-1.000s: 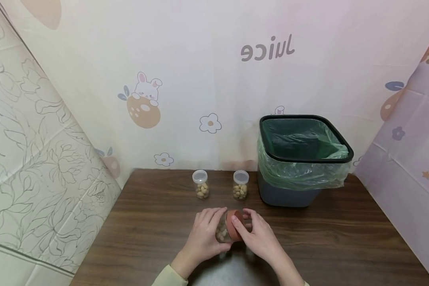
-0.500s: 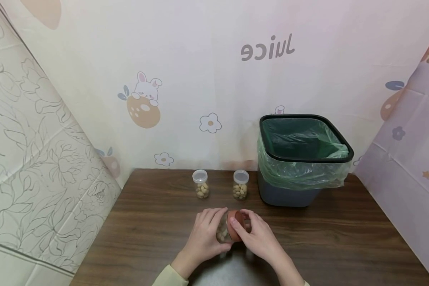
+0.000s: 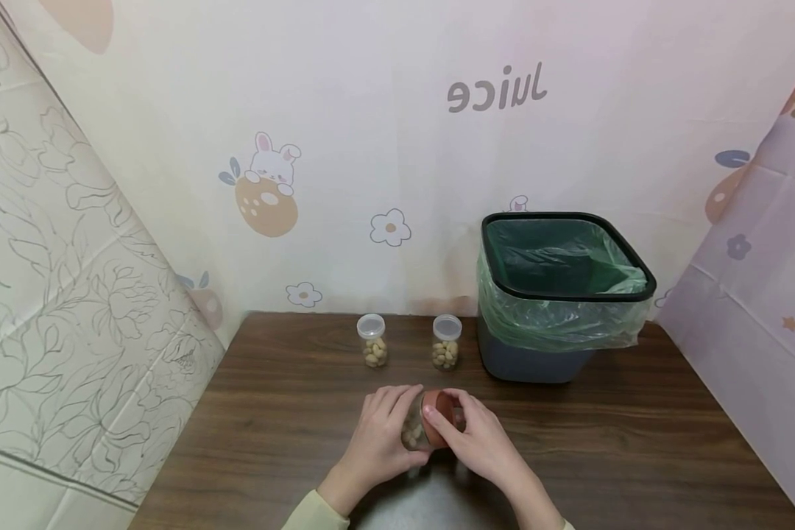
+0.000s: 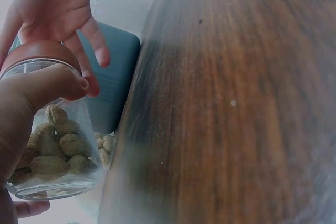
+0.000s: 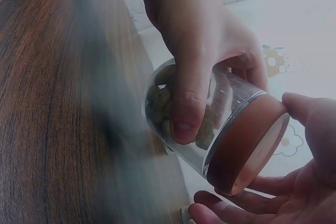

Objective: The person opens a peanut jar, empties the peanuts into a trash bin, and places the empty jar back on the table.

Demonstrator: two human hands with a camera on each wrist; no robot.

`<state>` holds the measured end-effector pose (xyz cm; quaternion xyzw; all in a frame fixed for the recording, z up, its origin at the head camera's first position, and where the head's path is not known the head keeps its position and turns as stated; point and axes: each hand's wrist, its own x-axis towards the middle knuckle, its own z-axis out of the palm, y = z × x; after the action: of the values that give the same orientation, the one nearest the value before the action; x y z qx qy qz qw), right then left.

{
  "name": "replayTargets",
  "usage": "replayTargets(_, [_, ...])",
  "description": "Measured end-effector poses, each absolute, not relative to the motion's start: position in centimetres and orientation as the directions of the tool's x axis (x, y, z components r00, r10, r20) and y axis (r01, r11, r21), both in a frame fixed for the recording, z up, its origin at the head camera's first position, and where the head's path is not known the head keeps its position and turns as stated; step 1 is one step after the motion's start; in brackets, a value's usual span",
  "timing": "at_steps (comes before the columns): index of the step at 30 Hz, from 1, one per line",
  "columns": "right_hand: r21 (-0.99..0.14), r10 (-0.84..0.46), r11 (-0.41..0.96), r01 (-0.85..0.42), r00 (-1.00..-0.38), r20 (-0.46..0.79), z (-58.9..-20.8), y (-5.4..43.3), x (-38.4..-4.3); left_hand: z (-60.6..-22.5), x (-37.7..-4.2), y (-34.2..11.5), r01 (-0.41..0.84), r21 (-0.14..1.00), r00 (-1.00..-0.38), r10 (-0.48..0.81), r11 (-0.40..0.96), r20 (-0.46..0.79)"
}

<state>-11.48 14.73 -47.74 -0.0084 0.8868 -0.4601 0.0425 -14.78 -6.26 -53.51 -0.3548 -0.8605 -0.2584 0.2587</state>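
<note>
Reddish-brown, the lid [image 5: 247,142] of a clear jar [image 4: 79,114] sits between the thumb and fingers of my right hand [image 3: 480,442], the thumb laid on its near side, the other fingers spread round the far edge. My left hand [image 3: 380,434] is wrapped round the jar's body, thumb on the near side, fingers over the far one. The jar is tipped sideways in front of me, lid on and pointing to my right, above the near middle of the dark wooden tabletop [image 3: 291,405]; whether it touches the wood I cannot tell. Inside, unshelled peanuts [image 4: 50,166] gather toward its base. A pale yellow sleeve [image 3: 314,511] ends at my left wrist.

Beyond my hands, near the far edge, two smaller jars stand upright and apart, the left jar [image 3: 373,352] and the right jar [image 3: 445,353], both white-capped and partly filled with nuts. Farther right stands a grey-blue bin [image 3: 533,362] with a black rim, lined with a translucent green bag [image 3: 556,327]. Behind hangs a pale cloth [image 3: 384,162] printed with a rabbit, flowers and a mirrored "Juice".
</note>
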Motion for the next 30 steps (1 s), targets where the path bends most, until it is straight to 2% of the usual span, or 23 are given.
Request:
replayTargets(14, [-0.801, -0.066, 0.599, 0.007, -0.996, -0.058, -47.5, 15.3, -11.5, -53.6, -14.9, -6.2, 0.746, 0.275, -0.621, 0.485, 0.607, 0.615])
replayTargets(19, [-0.826, -0.09, 0.563, -0.009, -0.995, -0.051, -47.7, 15.5, -11.5, -53.5, -14.8, -6.2, 0.743, 0.28, -0.628, 0.489, 0.608, 0.606])
replayTargets(30, [-0.854, -0.17, 0.506, -0.124, -0.985, 0.042, -48.0, 15.8, -11.6, -53.4, -14.8, -6.4, 0.746, 0.281, -0.624, 0.484, 0.604, 0.614])
